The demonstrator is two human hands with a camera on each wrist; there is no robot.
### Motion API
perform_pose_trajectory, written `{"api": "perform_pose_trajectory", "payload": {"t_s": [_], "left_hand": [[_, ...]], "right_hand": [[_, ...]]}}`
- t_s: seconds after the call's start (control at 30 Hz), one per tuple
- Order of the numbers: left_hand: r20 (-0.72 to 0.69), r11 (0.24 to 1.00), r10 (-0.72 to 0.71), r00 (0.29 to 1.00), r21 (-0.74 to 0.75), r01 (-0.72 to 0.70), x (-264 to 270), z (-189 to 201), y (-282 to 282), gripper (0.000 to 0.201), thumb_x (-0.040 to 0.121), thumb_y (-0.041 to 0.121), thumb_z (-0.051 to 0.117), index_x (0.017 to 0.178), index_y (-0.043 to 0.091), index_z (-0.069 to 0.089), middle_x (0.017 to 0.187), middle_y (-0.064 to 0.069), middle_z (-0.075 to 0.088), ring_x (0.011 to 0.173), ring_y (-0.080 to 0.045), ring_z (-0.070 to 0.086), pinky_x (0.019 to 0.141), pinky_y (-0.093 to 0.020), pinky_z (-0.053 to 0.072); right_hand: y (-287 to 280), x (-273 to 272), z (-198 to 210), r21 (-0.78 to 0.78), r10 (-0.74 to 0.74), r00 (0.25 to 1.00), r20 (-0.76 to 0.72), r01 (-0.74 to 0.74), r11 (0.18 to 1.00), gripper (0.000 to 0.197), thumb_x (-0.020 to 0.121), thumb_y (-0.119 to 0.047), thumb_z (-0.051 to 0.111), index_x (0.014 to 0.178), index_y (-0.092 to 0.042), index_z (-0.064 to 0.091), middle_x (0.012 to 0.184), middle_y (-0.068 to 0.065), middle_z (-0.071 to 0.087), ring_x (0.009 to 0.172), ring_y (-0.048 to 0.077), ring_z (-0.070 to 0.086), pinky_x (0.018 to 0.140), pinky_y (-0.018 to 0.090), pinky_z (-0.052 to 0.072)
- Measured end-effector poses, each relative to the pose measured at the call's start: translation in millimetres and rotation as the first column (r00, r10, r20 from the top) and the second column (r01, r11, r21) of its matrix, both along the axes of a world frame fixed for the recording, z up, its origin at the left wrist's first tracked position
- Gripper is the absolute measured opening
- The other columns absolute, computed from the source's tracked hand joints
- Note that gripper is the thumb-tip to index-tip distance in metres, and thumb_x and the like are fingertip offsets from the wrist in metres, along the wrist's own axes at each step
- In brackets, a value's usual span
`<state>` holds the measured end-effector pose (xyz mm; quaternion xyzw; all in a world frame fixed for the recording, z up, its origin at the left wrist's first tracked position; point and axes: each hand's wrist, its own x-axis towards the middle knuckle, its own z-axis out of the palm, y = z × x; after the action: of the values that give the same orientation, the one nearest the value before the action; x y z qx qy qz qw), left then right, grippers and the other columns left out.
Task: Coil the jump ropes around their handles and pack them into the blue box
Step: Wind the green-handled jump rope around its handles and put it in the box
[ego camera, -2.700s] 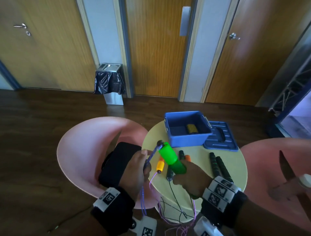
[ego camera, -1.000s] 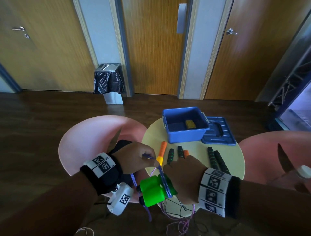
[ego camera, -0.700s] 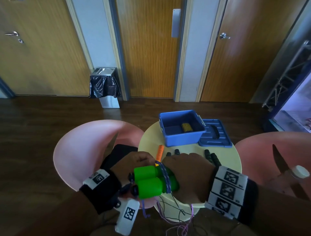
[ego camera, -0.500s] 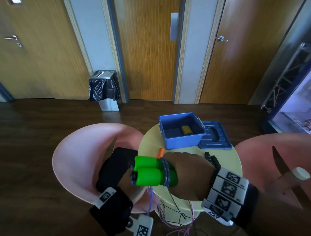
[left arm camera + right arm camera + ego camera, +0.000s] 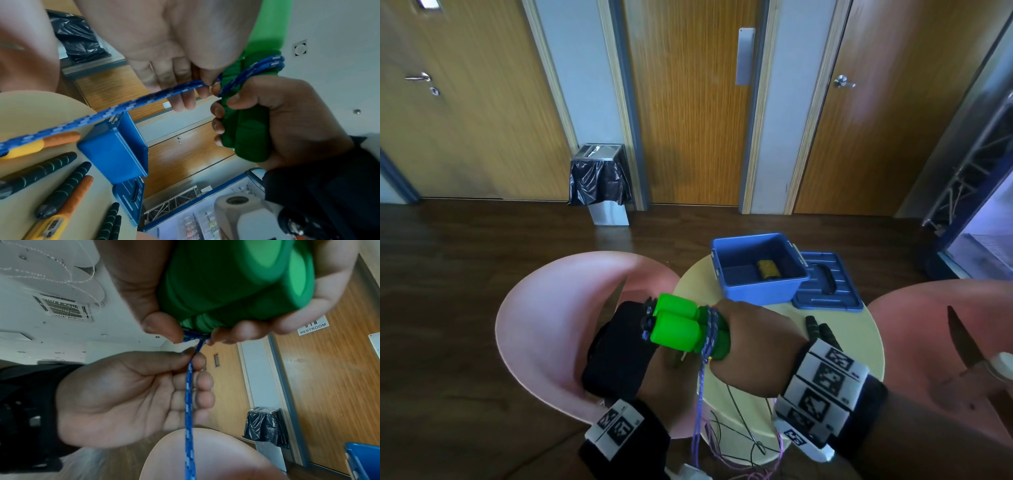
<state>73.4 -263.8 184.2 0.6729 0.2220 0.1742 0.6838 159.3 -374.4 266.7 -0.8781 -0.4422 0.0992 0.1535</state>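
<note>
Two green jump-rope handles (image 5: 674,325) lie side by side above the round yellow table (image 5: 859,342), gripped in my right hand (image 5: 753,346). A few turns of blue rope (image 5: 265,63) wrap their middle. Below the handles, my left hand (image 5: 664,373) pinches the blue rope (image 5: 190,369) between thumb and fingers, and the rest hangs down past the table edge. The open blue box (image 5: 756,274) stands at the table's far side with a small yellow thing (image 5: 767,269) inside. Black handles (image 5: 41,172) and orange handles (image 5: 55,141) lie on the table.
The blue lid (image 5: 825,284) lies right of the box. Pink chairs (image 5: 544,318) flank the table, and the left one holds a black bag (image 5: 619,353). Thin cords (image 5: 739,442) dangle off the table's near edge. A bin (image 5: 601,185) stands by the doors.
The green handles have risen and now lie level, with rope turns round them. My left hand has gone from above the handles to beneath them, drawing the rope down.
</note>
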Motion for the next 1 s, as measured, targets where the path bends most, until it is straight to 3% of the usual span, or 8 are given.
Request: {"api": "perform_pose_trajectory", "payload": {"t_s": [0.13, 0.23, 0.43, 0.6, 0.7, 0.77, 0.87, 1.0], "left_hand": [[-0.001, 0.998, 0.019, 1.0, 0.054, -0.019, -2.4, 10.3, 8.8, 0.025, 0.097, -0.008, 0.045, 0.086, 0.007, 0.062, 0.065, 0.013, 0.065, 0.064, 0.004, 0.06, 0.066, -0.012, 0.042], [-0.101, 0.99, -0.012, 0.995, 0.139, 0.027, -1.6, 21.5, 37.5, 0.019, 0.092, 0.008, 0.052, 0.101, 0.02, 0.062, 0.092, 0.003, 0.072, 0.087, -0.008, 0.068, 0.081, -0.019, 0.044], [0.132, 0.96, -0.008, 0.991, 0.277, -0.029, -23.5, 42.7, 91.3, 0.015, 0.079, 0.031, 0.061, 0.08, 0.018, 0.068, 0.057, -0.002, 0.058, 0.063, -0.018, 0.056, 0.064, -0.021, 0.045], [-0.033, 0.888, -0.457, 0.889, 0.036, 0.458, -43.3, 26.2, 78.1, 0.035, 0.075, 0.044, 0.076, 0.097, 0.018, 0.07, 0.06, -0.015, 0.063, 0.054, -0.023, 0.056, 0.054, -0.029, 0.043], [-0.102, 0.787, -0.616, 0.781, -0.034, 0.616, -32.4, 12.2, 50.3, 0.037, 0.094, 0.02, 0.065, 0.128, 0.015, 0.051, 0.078, -0.021, 0.068, 0.066, -0.025, 0.063, 0.063, -0.032, 0.049], [-0.045, 0.826, -0.563, 0.825, -0.058, 0.561, -18.7, 15.2, 33.7, 0.044, 0.092, 0.016, 0.065, 0.129, 0.003, 0.046, 0.085, -0.02, 0.068, 0.071, -0.026, 0.063, 0.074, -0.037, 0.05], [0.108, 0.927, -0.371, 0.922, -0.007, 0.374, -0.5, 34.4, 17.5, 0.047, 0.084, 0.029, 0.066, 0.094, -0.015, 0.057, 0.075, -0.022, 0.064, 0.065, -0.026, 0.062, 0.07, -0.034, 0.05], [0.146, 0.977, -0.199, 0.969, -0.043, 0.207, 6.6, 43.5, 11.4, 0.031, 0.077, 0.038, 0.063, 0.07, 0.008, 0.065, 0.062, -0.015, 0.058, 0.059, -0.026, 0.051, 0.068, -0.041, 0.039]], "right_hand": [[3.3, 3.5, 5.8, -0.023, 0.028, 1.0, -0.003, -0.028, 0.999, 0.04, 0.074, -0.056, 0.059, 0.101, -0.028, 0.048, 0.094, -0.006, 0.062, 0.087, 0.02, 0.063, 0.075, 0.033, 0.052], [-3.4, -0.4, 4.2, -0.118, 0.105, 0.993, -0.049, -0.11, 0.987, 0.043, 0.07, -0.051, 0.055, 0.107, -0.029, 0.048, 0.091, -0.006, 0.061, 0.084, 0.022, 0.063, 0.073, 0.032, 0.049], [-20.1, 29.6, 5.0, -0.253, -0.022, 1.0, -0.007, 0.02, 0.967, 0.036, 0.071, -0.043, 0.059, 0.099, -0.026, 0.045, 0.087, -0.008, 0.057, 0.087, 0.021, 0.064, 0.078, 0.036, 0.054], [-25.1, 46.8, 27.9, 0.048, -0.132, 0.985, -0.112, 0.138, 0.989, 0.031, 0.066, -0.043, 0.061, 0.088, -0.027, 0.047, 0.079, -0.004, 0.063, 0.072, 0.013, 0.064, 0.069, 0.038, 0.055], [-20.3, 34.5, 40.7, 0.202, -0.059, 0.985, -0.164, 0.092, 0.975, 0.031, 0.067, -0.038, 0.069, 0.09, -0.037, 0.049, 0.083, -0.008, 0.061, 0.075, 0.006, 0.06, 0.066, 0.029, 0.048], [-16.1, 22.5, 45.6, 0.252, 0.015, 0.983, -0.184, 0.033, 0.967, 0.033, 0.062, -0.044, 0.072, 0.082, -0.045, 0.046, 0.076, -0.013, 0.057, 0.074, 0.002, 0.056, 0.062, 0.022, 0.041], [-13.3, 12.0, 44.3, 0.243, 0.041, 0.974, -0.222, 0.015, 0.97, 0.033, 0.061, -0.045, 0.07, 0.088, -0.039, 0.05, 0.073, -0.013, 0.06, 0.069, 0.004, 0.059, 0.059, 0.023, 0.045], [-18.9, 17.4, 39.4, 0.167, -0.06, 0.997, -0.046, 0.067, 0.984, 0.041, 0.064, -0.047, 0.064, 0.099, -0.033, 0.049, 0.086, -0.009, 0.06, 0.077, 0.011, 0.061, 0.07, 0.035, 0.054]]}}
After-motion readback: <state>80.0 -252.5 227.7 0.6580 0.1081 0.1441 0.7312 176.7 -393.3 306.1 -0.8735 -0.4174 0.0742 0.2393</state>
